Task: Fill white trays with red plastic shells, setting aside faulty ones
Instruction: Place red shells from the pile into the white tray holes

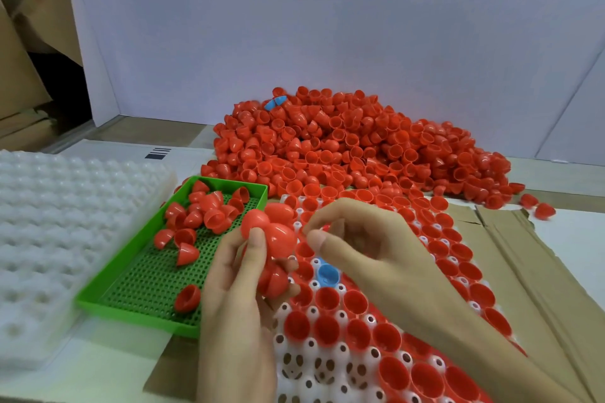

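Note:
My left hand [237, 275] grips a cluster of several red shells [276, 235], thumb pressed on the top ones. My right hand [357, 239] hovers just right of that cluster, fingers curled loosely with fingertips close to the shells; I cannot tell if it pinches one. Under both hands lies a white tray [314, 366] with many sockets filled by red shells and one blue shell [327, 275]. A big pile of loose red shells [343, 144] lies behind the tray. A green perforated tray [147, 278] at the left holds several red shells.
A stack of empty white trays [55, 239] lies at the far left. Flattened cardboard [523, 271] lies under and right of the filled tray. A blue shell [273, 103] sits on top of the pile. White panels wall in the back.

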